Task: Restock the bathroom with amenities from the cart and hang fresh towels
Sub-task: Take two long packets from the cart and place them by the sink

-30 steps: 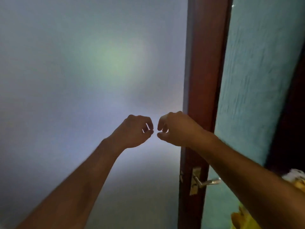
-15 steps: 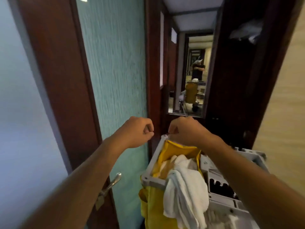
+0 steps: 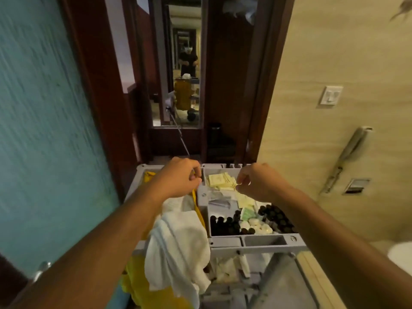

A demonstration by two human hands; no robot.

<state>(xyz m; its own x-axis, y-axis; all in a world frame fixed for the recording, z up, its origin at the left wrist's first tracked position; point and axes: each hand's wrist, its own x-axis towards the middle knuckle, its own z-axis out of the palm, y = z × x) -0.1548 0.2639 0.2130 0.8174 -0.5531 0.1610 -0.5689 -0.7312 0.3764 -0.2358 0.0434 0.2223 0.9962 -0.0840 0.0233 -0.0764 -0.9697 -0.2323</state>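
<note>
A narrow hotel corridor: textured teal glass on the left, dark wood frames, a tall mirror (image 3: pixel 181 70) at the far end, and a beige wall with a light switch (image 3: pixel 331 95) on the right. Below the camera stands the grey housekeeping cart (image 3: pixel 256 247), and its top tray holds the amenities.

The pale yellow sachets (image 3: pixel 220 180) lie in the tray's far compartment. In front of them sit clear-wrapped packets, then a row of dark bottles (image 3: pixel 225 226), small white round items (image 3: pixel 256 226) and a second cluster of dark bottles on the right. A white towel (image 3: pixel 178 246) is draped over the cart's left edge, above a yellow bag (image 3: pixel 138 284).

The right hand (image 3: pixel 256 181) hovers over the sachets with its fingers (image 3: pixel 239 178) curled and the thumb and forefinger nearly closed; whether they already pinch a sachet edge I cannot tell, as the tips are too small and blurred. The left hand (image 3: pixel 178 180) is loosely closed just left of the sachet compartment, above the yellow bag's rim; it seems to hold nothing, though that too is uncertain.

The step in hand looks like picking amenities from the tray. Done well, it means lowering the right hand straight onto the sachets, taking the top ones by a flat pinch rather than raking the pile, and counting what the bathroom needs. The bottles stand close together, so they are best lifted singly by the cap to avoid toppling neighbours. The left hand could serve as a carrier, palm up, so one trip suffices.
</note>
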